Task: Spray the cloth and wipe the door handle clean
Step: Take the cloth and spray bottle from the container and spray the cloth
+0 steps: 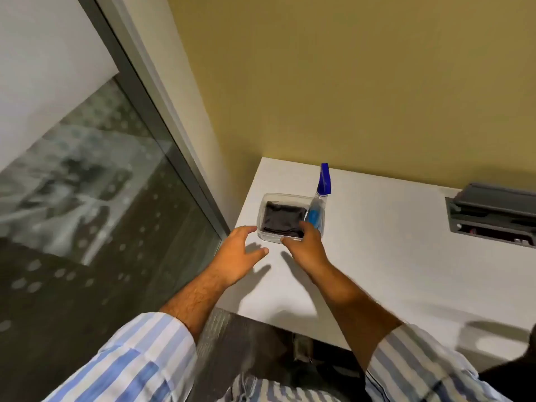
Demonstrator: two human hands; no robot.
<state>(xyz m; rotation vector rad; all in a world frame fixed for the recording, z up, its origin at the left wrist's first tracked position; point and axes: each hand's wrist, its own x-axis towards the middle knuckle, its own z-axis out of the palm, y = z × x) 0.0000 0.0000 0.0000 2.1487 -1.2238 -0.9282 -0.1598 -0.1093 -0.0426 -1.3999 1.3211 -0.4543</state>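
Observation:
A folded dark grey cloth (282, 217) lies in a clear plastic tray (271, 198) near the left corner of a white table. A clear spray bottle (317, 208) with a blue nozzle and blue label leans in the tray's right side. My left hand (239, 255) hovers just left of the tray's near corner, fingers spread and holding nothing. My right hand (307, 245) is at the tray's near edge, fingers apart, its fingertips over the cloth's near right corner and close to the bottle's base. No door handle is in view.
The white table (377, 256) stands against a mustard-yellow wall. A glass panel in a grey metal frame (162, 134) runs along the left. An open cable box (493, 213) is set into the table at the right. Dark floor shows below.

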